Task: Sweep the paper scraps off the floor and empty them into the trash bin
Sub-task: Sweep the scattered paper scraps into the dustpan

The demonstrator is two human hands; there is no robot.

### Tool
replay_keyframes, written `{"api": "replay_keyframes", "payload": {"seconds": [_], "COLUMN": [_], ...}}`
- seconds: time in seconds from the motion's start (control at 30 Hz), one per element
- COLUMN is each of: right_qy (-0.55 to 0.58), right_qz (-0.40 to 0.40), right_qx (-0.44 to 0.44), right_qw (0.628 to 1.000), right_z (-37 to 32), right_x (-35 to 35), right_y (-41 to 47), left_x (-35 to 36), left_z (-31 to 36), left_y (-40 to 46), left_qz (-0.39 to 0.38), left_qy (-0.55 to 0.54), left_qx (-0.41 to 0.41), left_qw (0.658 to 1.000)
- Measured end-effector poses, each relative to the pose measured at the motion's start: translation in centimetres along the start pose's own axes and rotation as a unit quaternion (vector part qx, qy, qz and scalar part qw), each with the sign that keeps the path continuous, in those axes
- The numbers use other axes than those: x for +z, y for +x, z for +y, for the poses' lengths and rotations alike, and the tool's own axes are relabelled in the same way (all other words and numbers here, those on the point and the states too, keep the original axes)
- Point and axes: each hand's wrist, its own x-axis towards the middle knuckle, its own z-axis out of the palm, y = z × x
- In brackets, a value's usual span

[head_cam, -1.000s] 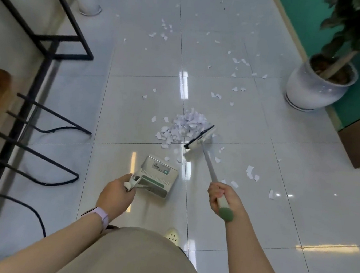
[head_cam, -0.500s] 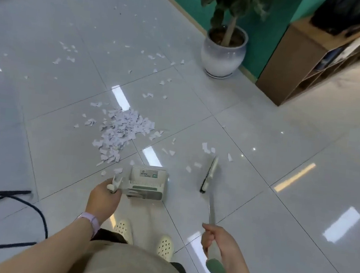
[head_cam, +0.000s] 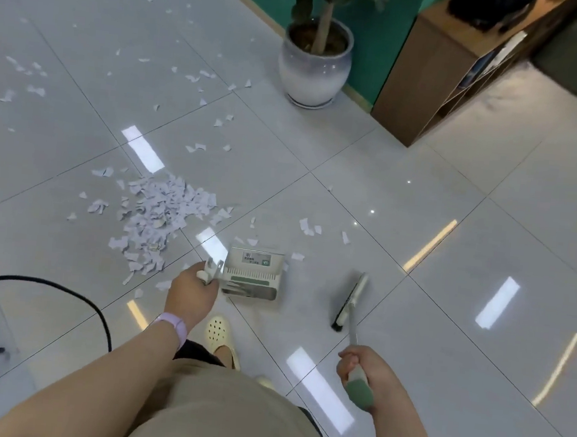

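Holding: my left hand [head_cam: 192, 293] grips the handle of the dustpan [head_cam: 252, 273], fingers curled round it; the pan sits low over the tile, though I cannot tell whether its lip touches.
Right hand: my right hand [head_cam: 367, 370] is clenched round the broom [head_cam: 351, 303] handle, its green end poking out below my fist.
Broom head: near the floor to the right of the pan, apart from it, edge-on to me.
Scraps: the big pile of paper scraps [head_cam: 160, 213] lies left of and beyond the pan; a few loose bits [head_cam: 309, 227] sit just past the pan and broom, and more are strewn toward the plant pot [head_cam: 313, 69].
Trash bin: not in view.
Step, as I judge it: gathering, with nothing in the pan yet.
Risk one: a fast stroke would scatter the light pile across the glossy floor [head_cam: 424, 182].
Risk two: a raised pan lip would let scraps slide under.
Risk three: the black cable [head_cam: 72, 294] near my foot could catch a step.
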Motion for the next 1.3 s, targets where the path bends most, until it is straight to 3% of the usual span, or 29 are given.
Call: {"api": "replay_keyframes", "payload": {"seconds": [0.17,0.33,0.47,0.57,0.73,0.87,1.03,1.3], "right_qy": [-0.121,-0.202,-0.131,-0.058,-0.097,-0.154,-0.129,-0.138], "right_qz": [-0.016,-0.091,-0.173,-0.222,-0.230,-0.152,-0.034,0.093], "right_qx": [0.048,0.109,0.176,0.175,0.127,0.046,-0.033,-0.065], "right_qw": [0.991,0.969,0.960,0.957,0.960,0.975,0.990,0.984], "right_z": [0.7,-1.2,-5.6,-9.0,-11.7,-13.0,-16.7,-26.6], "right_x": [9.1,19.3,24.1,26.8,27.3,23.7,18.2,7.6], "right_y": [2.7,7.3,11.3,12.4,9.6,6.5,3.3,1.5], "left_x": [-4.5,-10.0,-12.7,-14.1,-13.3,-10.3,-4.5,3.7], "left_z": [-0.2,-3.0,-5.0,-4.6,-1.8,0.8,5.6,13.1], "left_y": [5.3,8.2,10.1,11.4,12.3,14.4,16.0,16.9], "left_qz": [0.003,0.045,0.102,0.074,0.050,0.059,0.043,0.031], "left_qy": [-0.011,-0.022,-0.035,0.000,0.092,0.077,0.085,0.070], "left_qx": [-0.016,-0.055,-0.087,-0.067,-0.017,0.003,0.002,-0.001], "left_qw": [1.000,0.997,0.990,0.995,0.994,0.995,0.995,0.997]}}
